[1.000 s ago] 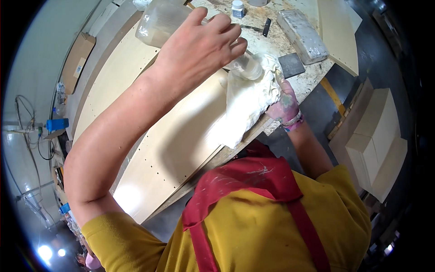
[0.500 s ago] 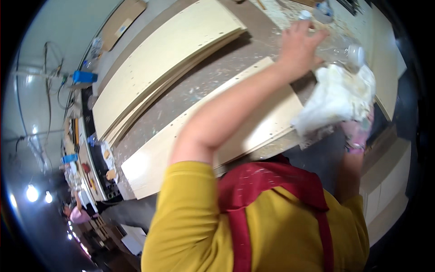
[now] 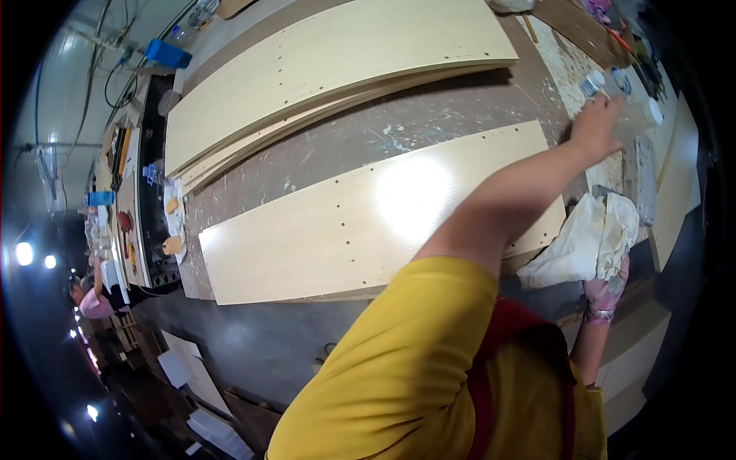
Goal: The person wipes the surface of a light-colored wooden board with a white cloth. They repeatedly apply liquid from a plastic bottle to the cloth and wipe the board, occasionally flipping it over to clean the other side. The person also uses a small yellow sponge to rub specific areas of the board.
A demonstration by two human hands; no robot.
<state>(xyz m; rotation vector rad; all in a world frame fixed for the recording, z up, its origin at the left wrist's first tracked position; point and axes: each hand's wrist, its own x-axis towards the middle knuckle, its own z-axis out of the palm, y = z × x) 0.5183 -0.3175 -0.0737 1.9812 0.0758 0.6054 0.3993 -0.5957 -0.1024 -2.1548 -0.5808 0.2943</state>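
At the bench's far right, my left hand (image 3: 595,129) reaches out with fingers and thumb around a clear plastic bottle (image 3: 633,118), its white cap pointing right. Part of the bottle is hard to see against the bench. A second bottle with a pale cap (image 3: 592,83) stands just beyond my fingertips. My right hand (image 3: 607,287), in what looks like a pink glove, grips a crumpled white cloth (image 3: 584,239) by the bench's near right corner; the cloth hides most of its fingers. Under my left forearm lies a pale wooden panel (image 3: 307,241) with rows of small dark holes.
Several similar panels (image 3: 330,54) are stacked farther back on the paint-specked bench (image 3: 337,149). A greyish block (image 3: 639,180) lies beside the bottle. More boards lean at the right. Another person (image 3: 96,303) is at a tool-covered bench far left.
My view has shifted, so the panels show more fully. The bottle and my left hand have moved away from the cloth, uncovering the greyish block. My right hand still grips the cloth.
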